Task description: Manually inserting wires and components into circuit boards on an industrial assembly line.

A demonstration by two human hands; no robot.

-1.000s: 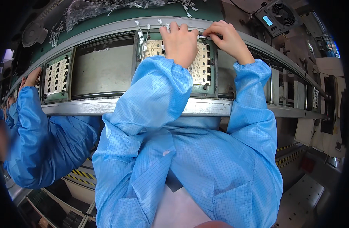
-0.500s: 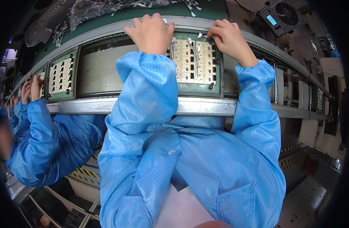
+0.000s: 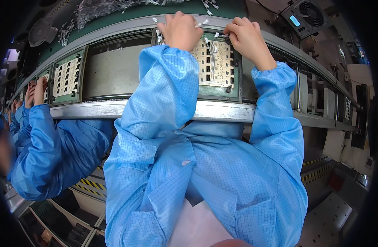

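Observation:
A cream circuit board panel [image 3: 222, 68] with rows of dark parts lies in a green fixture [image 3: 235, 91] on the rail line before me. Thin cables with white connectors [image 3: 214, 49] lie across it. My left hand [image 3: 182, 32] is over the fixture's upper left part, its fingers curled round a cable whose white connector [image 3: 203, 23] sticks out on the right. Its forearm covers the panel's left side. At the upper right corner, my right hand [image 3: 248, 41] has its fingers bent together, beside another white connector [image 3: 217, 35]. Whatever lies between those fingertips is hidden.
A metal rail [image 3: 222, 110] runs along the near side. Further left stands another fixture with a board panel [image 3: 66, 77], near a co-worker's hands [image 3: 36, 91]. Bagged cables [image 3: 106, 12] lie on the green surface beyond. A fan-fronted box [image 3: 306, 16] is at the far right.
My left hand has moved right and slightly away from me, and a white connector now shows at its right side. My right hand has barely moved.

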